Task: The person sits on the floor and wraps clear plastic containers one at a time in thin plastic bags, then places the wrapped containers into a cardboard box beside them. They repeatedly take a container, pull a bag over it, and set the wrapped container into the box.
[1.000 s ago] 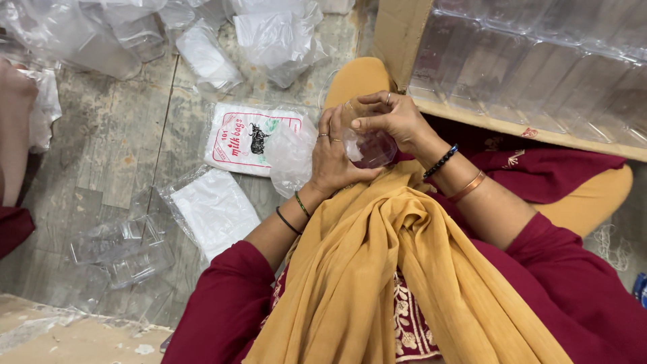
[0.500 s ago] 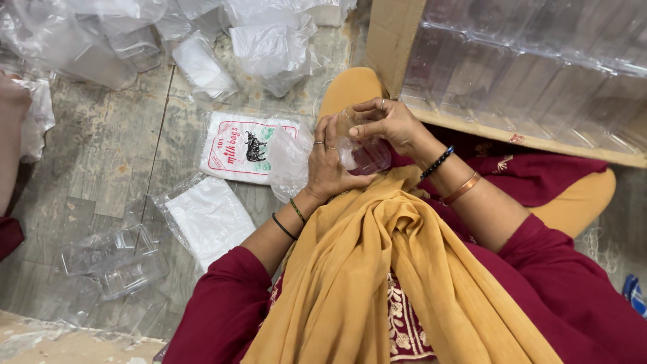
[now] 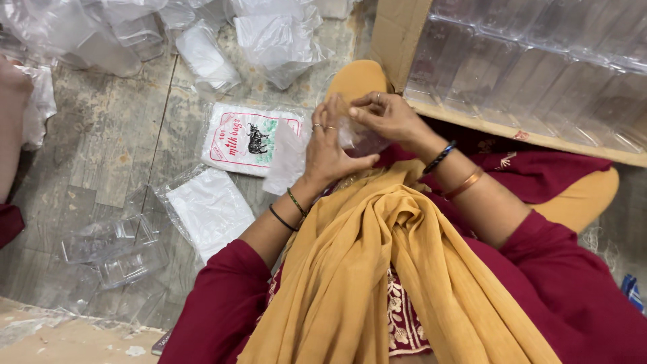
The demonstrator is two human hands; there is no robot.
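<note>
1. Hands meet over your lap: your left hand (image 3: 331, 145) and right hand (image 3: 384, 116) both pinch one small clear plastic bag (image 3: 357, 138), fingers closed on it from either side.
2. Just left of the grip lies a flat white packet (image 3: 246, 138), rectangular, with a red border, red lettering and a black animal figure.
3. Below that packet, further left of your grip, sits one plain white stack of bags (image 3: 209, 210) in clear wrap.
4. Clear plastic boxes (image 3: 111, 249), about two, lie far left on the floor.
5. Right of the grip, a cardboard carton (image 3: 394, 34) holds rows of clear boxes.
</note>
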